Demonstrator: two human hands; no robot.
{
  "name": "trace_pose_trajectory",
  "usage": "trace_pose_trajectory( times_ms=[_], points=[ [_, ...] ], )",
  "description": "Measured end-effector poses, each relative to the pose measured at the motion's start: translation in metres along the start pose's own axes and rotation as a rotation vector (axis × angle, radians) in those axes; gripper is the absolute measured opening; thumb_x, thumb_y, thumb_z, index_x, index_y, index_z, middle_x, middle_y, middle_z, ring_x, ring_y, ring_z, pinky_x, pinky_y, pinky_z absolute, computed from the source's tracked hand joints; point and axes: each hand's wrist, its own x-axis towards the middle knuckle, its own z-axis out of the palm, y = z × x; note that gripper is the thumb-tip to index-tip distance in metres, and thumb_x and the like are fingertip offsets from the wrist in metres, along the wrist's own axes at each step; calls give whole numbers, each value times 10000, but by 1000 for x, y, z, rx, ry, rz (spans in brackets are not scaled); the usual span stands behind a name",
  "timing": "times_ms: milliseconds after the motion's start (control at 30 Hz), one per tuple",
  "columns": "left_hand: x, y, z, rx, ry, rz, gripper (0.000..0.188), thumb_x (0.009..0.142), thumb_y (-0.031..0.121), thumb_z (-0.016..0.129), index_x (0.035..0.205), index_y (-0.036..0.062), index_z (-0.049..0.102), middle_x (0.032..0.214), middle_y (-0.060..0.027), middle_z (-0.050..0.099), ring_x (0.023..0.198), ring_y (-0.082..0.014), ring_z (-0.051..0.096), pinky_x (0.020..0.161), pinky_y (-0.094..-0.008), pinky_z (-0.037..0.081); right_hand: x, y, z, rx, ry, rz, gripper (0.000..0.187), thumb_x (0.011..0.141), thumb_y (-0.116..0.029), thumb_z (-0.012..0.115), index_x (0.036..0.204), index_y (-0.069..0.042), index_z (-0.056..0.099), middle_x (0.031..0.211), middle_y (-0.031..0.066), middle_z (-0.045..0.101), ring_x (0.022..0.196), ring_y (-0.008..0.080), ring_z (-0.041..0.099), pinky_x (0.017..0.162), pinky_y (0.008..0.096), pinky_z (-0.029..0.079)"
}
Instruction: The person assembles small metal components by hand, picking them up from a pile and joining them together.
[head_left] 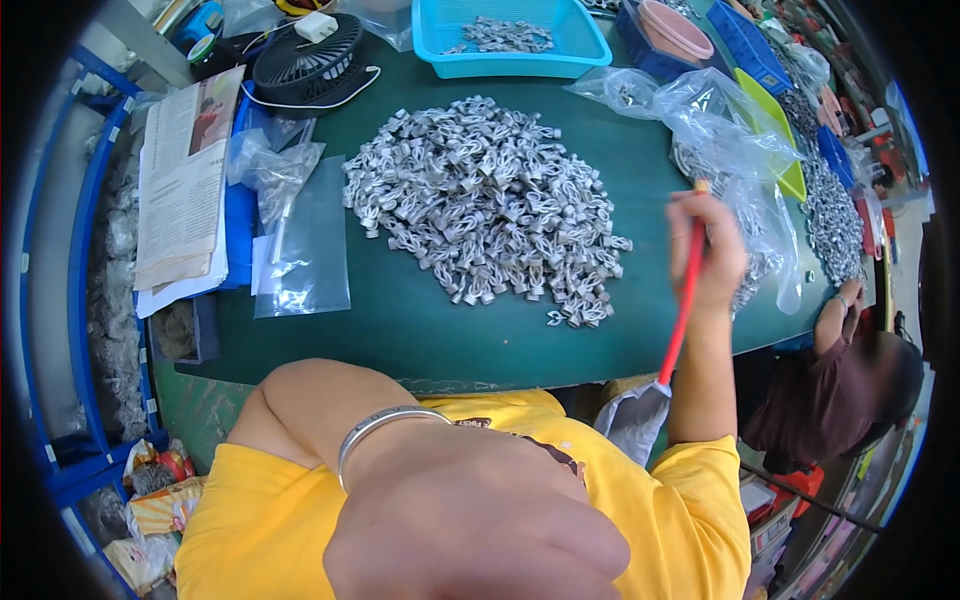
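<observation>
My right hand (pixel 708 245) is closed round a long red stick (pixel 684 305), held above the right side of the table. A tan tip pokes out past the fingers. The stick's lower end joins a flat greyish piece (pixel 636 420) beside my body; its exact kind cannot be told. My left hand (pixel 480 510) is raised very close to the camera, with a silver bangle (pixel 385 425) on the wrist. Its back shows, but its fingers are mostly hidden. A large heap of small silvery metal looped parts (pixel 485 200) lies on the green table (pixel 400 355), touched by neither hand.
A light-blue basket (pixel 510 65) with metal parts stands at the far side. Left are a black fan (pixel 308 62), papers (pixel 185 180) and plastic bags (pixel 305 245). Bagged parts (pixel 715 150) lie right, near a yellow-green tray (pixel 775 130). Another person (pixel 835 395) sits at the right.
</observation>
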Motion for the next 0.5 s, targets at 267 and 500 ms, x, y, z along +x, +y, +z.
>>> trace_pose_trajectory(
  times_ms=[267, 500],
  points=[
    [-20, 7, -6, -16, 160, -9, 109, 774, 98, 610, 863, 112, 672, 717, -91, 542, 441, -153, 483, 367, -265, 362, -10, -43, 79, 200, -405, -13, 245, 654, -8, 652, 869, -42, 539, 839, 118, 584, 760, 316, 526, 663, 390, 433],
    [-19, 10, -13, -78, -20, -89, 88, 766, 95, 617, 848, 79, 644, 690, -75, 553, 493, -174, 517, 414, -268, 389, -10, -44, 81, 84, -432, 46, 235, 642, -53, 678, 824, -52, 529, 749, 96, 553, 718, 303, 517, 630, 396, 411]
  ],
)
